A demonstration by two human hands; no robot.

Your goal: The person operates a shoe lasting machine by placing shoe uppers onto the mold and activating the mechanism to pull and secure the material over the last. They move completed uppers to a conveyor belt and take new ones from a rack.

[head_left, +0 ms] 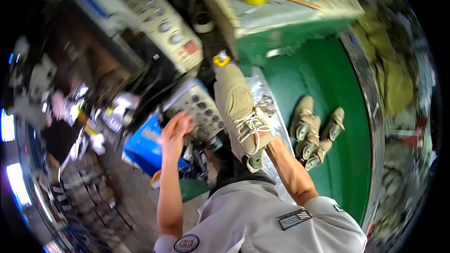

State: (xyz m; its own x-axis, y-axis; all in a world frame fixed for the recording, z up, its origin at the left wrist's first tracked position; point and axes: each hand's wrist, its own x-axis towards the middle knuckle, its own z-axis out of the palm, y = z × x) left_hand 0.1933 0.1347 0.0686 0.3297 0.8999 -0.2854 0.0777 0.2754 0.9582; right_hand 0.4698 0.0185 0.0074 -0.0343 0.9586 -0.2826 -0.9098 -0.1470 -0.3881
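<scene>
"Count?"

"One green worktop (349, 173), one knobbed control box (199, 111). Four beige shoes (302, 112) lay on the worktop; a fifth, the lace-up shoe (240, 119), was left of them."

"Hands?"

"Right hand (274, 145) gripped the lace-up shoe; left hand (175, 129), half-curled, blurred, was near the box, contact undetermined."

Bright windows (18, 185), dull grey floor (140, 211)

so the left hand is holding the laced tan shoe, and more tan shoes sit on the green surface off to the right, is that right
Not quite: the head view shows the right hand holding the laced tan shoe; more tan shoes do sit on the green surface off to the right.
</scene>
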